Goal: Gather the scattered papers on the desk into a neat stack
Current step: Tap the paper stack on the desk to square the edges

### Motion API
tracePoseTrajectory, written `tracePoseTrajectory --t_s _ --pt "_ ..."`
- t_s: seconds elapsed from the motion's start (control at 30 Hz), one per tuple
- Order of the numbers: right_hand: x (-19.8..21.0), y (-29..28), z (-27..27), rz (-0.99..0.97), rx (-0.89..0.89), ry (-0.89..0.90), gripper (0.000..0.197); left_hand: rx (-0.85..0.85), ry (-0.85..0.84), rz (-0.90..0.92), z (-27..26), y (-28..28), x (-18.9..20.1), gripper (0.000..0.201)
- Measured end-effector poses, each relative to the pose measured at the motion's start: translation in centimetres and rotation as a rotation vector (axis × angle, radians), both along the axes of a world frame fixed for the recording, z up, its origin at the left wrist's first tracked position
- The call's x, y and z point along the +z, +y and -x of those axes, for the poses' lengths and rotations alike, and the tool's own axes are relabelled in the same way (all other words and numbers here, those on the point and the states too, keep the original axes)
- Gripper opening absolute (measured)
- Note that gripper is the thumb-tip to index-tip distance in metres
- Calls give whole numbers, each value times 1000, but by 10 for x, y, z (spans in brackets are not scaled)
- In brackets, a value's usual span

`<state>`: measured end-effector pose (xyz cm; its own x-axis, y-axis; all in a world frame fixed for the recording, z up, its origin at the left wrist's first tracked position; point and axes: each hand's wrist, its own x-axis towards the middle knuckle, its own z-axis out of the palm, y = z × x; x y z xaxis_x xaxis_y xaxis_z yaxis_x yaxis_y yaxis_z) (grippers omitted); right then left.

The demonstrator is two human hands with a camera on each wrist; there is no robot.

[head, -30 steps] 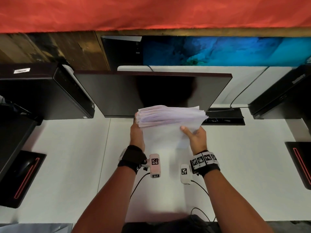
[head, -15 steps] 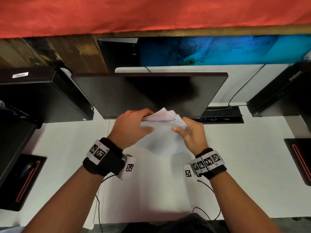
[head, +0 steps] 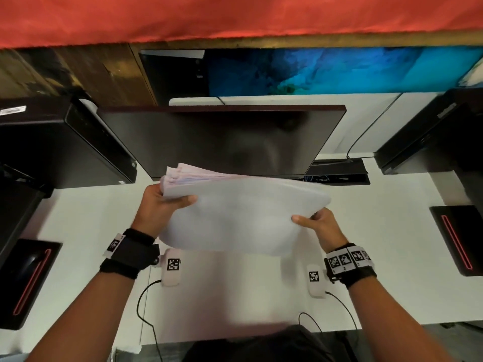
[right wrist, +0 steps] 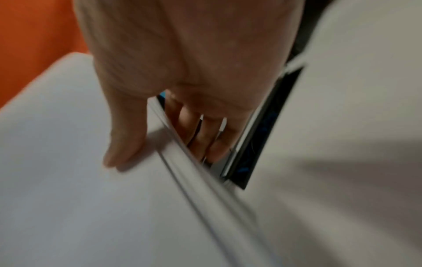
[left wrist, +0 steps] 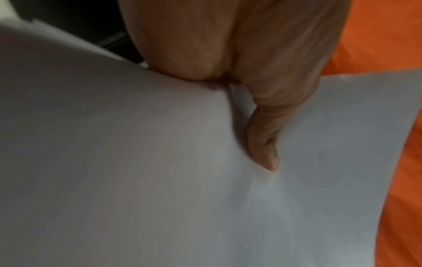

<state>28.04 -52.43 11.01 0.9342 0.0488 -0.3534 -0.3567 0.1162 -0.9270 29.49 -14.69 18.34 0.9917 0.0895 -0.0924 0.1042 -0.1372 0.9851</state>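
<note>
paper stack (head: 235, 215): you hold it above the white surface (head: 379, 244), before the dark monitor (head: 222, 139) | your left hand (head: 159, 207): thumb over top sheet, gripping left end | your right hand (head: 321, 226): thumb above, fingers (right wrist: 205, 137) under right edge

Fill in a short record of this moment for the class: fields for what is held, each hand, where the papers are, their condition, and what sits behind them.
Held item: stack of papers
Left hand: grips the stack's left end, thumb on top
Right hand: grips the right edge, thumb on top, fingers underneath
Position: held above the white desk, lying broadly flat, in front of the person
Condition: sheets gathered together, left-end edges still uneven; picture blurred
Behind: dark monitor
Sides: black computer cases, one to the left, one to the right
</note>
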Motion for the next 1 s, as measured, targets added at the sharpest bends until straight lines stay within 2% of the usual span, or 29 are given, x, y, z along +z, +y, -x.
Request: tracePoseTrajectory --t_s 0.07,0.17,0.23,0.33,0.5,0.67,0.8,0.9,1.0 --pt "-2 15 4 -75 -21 32 35 70 7 78 3 -2 -12 29" --pt "1 36 8 -12 -235 -46 17 188 23 124 12 -13 -33 24" --pt "-5 49 12 20 -354 -94 17 267 22 135 24 -25 -51 26" --pt "-19 70 18 21 -442 -67 19 286 12 106 41 -43 -76 26" --pt "-59 78 24 106 -533 55 25 370 176 208 57 -57 -112 28" --pt "-75 61 32 253 -446 118 27 360 241 244 62 -52 -130 33" --pt "-67 35 33 337 -331 64 54 310 253 280 59 -37 -131 44" --pt "-55 24 30 281 -288 28 67 234 212 302 54 -25 -131 53" --pt "-42 27 29 211 -267 -49 66 160 210 309 51 -24 -131 52"
